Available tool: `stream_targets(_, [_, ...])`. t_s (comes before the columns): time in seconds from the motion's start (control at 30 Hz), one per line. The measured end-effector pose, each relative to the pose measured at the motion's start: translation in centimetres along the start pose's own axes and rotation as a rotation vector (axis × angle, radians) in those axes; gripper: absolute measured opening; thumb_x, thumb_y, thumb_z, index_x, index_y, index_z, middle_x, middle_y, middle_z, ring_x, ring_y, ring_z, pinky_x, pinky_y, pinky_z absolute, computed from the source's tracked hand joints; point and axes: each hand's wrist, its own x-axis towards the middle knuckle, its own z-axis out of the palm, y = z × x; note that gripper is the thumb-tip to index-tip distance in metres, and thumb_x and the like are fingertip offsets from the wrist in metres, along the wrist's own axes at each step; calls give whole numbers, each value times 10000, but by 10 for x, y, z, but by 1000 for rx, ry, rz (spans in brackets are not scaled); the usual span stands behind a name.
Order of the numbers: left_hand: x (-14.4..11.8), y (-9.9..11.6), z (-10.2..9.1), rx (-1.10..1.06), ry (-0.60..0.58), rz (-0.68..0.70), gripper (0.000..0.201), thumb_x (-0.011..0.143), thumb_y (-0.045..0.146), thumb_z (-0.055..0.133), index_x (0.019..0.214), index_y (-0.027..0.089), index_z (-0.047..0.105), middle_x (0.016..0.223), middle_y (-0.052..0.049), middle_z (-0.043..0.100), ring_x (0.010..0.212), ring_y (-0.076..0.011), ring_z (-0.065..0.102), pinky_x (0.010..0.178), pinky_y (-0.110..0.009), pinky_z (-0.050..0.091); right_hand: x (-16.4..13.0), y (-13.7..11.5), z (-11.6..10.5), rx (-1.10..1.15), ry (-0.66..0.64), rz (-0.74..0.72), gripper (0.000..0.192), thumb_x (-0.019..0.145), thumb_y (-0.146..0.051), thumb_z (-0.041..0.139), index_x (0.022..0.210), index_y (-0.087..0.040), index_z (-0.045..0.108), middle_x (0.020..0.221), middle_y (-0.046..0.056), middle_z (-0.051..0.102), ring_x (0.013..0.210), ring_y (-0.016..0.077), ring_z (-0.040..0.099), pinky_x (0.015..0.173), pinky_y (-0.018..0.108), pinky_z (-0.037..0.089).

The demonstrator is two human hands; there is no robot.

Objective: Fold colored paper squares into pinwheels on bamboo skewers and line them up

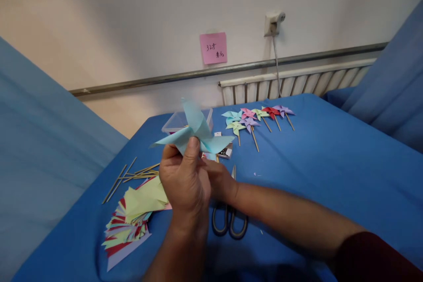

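Note:
A light blue paper pinwheel (197, 125) is raised over the blue table, its folded blades spread out. My left hand (187, 176) is closed around its lower part, thumb pressed near the centre. Behind it, my right hand (220, 179) reaches in under the pinwheel from the right; its fingers are hidden by the left hand, so what they hold cannot be made out. Black-handled scissors (231, 220) lie below the right wrist, partly covered. Just beyond the hands, a small box with dark bits (226, 152) sits on the table.
Several finished pinwheels on sticks (250, 122) lie at the back. A clear plastic box (210, 120) stands behind the raised pinwheel. To the left are loose wooden sticks (115, 183) and a fanned pile of coloured paper (127, 229). Blue curtains (49, 154) hang at both sides.

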Motion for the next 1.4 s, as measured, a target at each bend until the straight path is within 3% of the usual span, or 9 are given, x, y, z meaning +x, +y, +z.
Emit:
stream_targets(0.07, [-1, 0, 4, -6, -48, -64, 181, 696, 219, 790, 832, 217, 671, 830, 35, 698, 771, -104, 664, 795, -255, 517, -4, 7, -18, 228, 133, 31, 119, 853, -295, 574, 900, -262, 678, 900, 0, 694, 827, 161, 642, 782, 299, 517])
stream_targets(0.17, [7, -14, 7, -28, -94, -217, 229, 658, 212, 815, 835, 211, 669, 842, 21, 714, 784, -124, 672, 774, -253, 526, -10, 20, -52, 684, 355, 258, 180, 781, -394, 662, 819, -226, 611, 831, 12, 693, 782, 173, 655, 733, 312, 514])
stream_targets(0.27, [19, -41, 5, -80, -97, -438, 250, 643, 184, 814, 840, 189, 661, 821, 10, 719, 727, -118, 668, 699, -231, 533, -15, 35, -89, 862, 384, 447, 292, 730, -462, 708, 775, -202, 582, 809, 27, 694, 708, 158, 639, 602, 256, 465])
stream_targets(0.37, [27, -71, -2, -99, -107, -641, 230, 658, 156, 793, 833, 177, 645, 791, 17, 714, 666, -110, 660, 592, -204, 521, -19, 48, -111, 926, 421, 520, 334, 669, -468, 763, 741, -187, 598, 741, 10, 661, 634, 122, 578, 544, 220, 401])
stream_targets(0.57, [25, -106, -29, -92, -163, -900, 191, 720, 75, 717, 868, 163, 634, 796, 4, 716, 641, -113, 661, 592, -225, 546, -21, 54, -111, 1024, 340, 534, 328, 646, -453, 798, 767, -193, 639, 676, -21, 614, 615, 115, 563, 592, 244, 425])
stream_targets(0.83, [13, -112, -32, -92, -412, -905, 238, 703, 147, 761, 924, 140, 675, 854, -49, 716, 725, -144, 665, 718, -261, 529, -28, 54, -99, 1068, 222, 529, 321, 690, -458, 771, 781, -188, 622, 667, -27, 590, 570, 103, 544, 563, 242, 441])
stream_targets(0.97, [10, -113, -33, 58, -438, -844, 261, 666, 196, 794, 895, 135, 685, 823, -49, 706, 705, -142, 644, 695, -257, 503, -28, 53, -99, 1043, 266, 576, 340, 706, -492, 735, 738, -185, 593, 592, -50, 521, 444, 60, 374, 402, 193, 270])
stream_targets(1.1, [11, -116, -34, 222, -378, -713, 279, 596, 248, 830, 800, 133, 678, 755, -31, 692, 655, -131, 612, 670, -254, 479, -28, 50, -103, 950, 265, 616, 413, 731, -578, 679, 755, -172, 609, 590, -35, 539, 401, 44, 288, 373, 200, 135])
stream_targets(1.4, [8, -114, -31, 470, -443, -525, 302, 563, 317, 834, 664, 147, 605, 617, 29, 608, 565, -98, 524, 562, -214, 401, -26, 56, -98, 827, 304, 633, 425, 552, -418, 842, 818, -134, 671, 636, 3, 657, 512, 113, 527, 514, 249, 386])
